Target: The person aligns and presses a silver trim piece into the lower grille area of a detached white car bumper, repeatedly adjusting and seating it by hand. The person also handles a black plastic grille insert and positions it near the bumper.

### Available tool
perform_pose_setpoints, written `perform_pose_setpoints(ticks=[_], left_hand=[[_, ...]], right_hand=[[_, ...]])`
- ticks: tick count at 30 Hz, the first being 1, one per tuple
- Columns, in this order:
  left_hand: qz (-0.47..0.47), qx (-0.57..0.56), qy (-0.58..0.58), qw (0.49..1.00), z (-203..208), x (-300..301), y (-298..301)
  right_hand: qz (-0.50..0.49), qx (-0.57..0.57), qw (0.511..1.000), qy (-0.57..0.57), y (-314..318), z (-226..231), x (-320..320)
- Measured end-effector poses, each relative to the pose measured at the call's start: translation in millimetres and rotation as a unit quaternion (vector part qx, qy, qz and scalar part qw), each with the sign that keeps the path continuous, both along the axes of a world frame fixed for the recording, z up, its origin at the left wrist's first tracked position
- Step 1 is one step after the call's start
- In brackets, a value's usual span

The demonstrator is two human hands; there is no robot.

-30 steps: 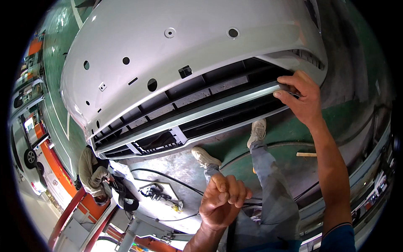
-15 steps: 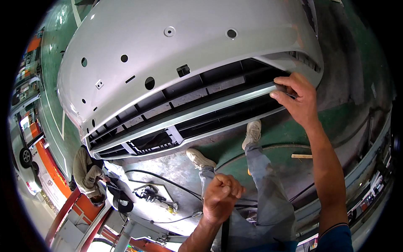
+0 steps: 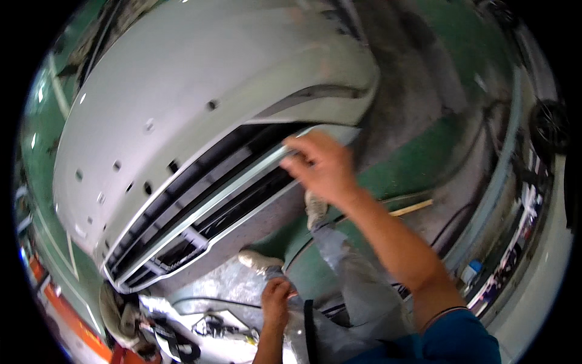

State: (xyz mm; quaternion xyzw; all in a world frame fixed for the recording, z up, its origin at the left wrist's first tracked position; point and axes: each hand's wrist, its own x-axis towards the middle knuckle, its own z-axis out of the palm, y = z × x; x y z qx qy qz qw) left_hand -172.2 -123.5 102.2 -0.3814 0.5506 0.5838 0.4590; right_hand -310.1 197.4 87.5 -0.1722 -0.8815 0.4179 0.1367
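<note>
A large grey car bumper (image 3: pixel 182 103) fills the upper left, with a dark slatted grille (image 3: pixel 200 206) along its lower edge. My right hand (image 3: pixel 321 167) reaches forward and grips the pale strip of the grille near its right end. My left hand (image 3: pixel 276 303) hangs low by my thigh, fingers curled into a loose fist; I see nothing in it. My grey trouser legs (image 3: pixel 339 261) and pale shoes (image 3: pixel 257 259) show below the bumper.
The floor is green and grey concrete (image 3: pixel 424 121). A thin wooden stick (image 3: pixel 412 208) lies on it to the right. Cables and a dark tool (image 3: pixel 212 327) lie at lower left. An orange frame (image 3: pixel 66 315) runs along the left rim.
The view has swung, so the bumper now sits more to the left and tilted. My right hand keeps its grip on the grille strip. My left hand has dropped lower.
</note>
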Motion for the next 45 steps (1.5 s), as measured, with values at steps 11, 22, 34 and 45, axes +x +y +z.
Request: perform_pose_setpoints(ticks=[11,22,34,45], left_hand=[[-0.26,-0.098,0.011,0.961,-91.2,12.5,-133.1],[-0.729,0.001,0.484,0.485,-121.2,-61.6,-160.4],[-0.38,-0.105,0.204,0.896,5.6,-14.9,28.0],[-0.288,-0.114,0.121,0.943,18.5,-18.0,-23.4]], right_hand=[[-0.007,-0.315,0.938,-0.148,-130.2,-14.9,143.5],[-0.024,-0.385,0.912,-0.14,-128.3,8.6,137.9],[0.025,-0.351,0.916,-0.191,-82.7,0.8,130.5],[-0.019,-0.229,0.959,-0.164,-48.8,14.4,101.1]])
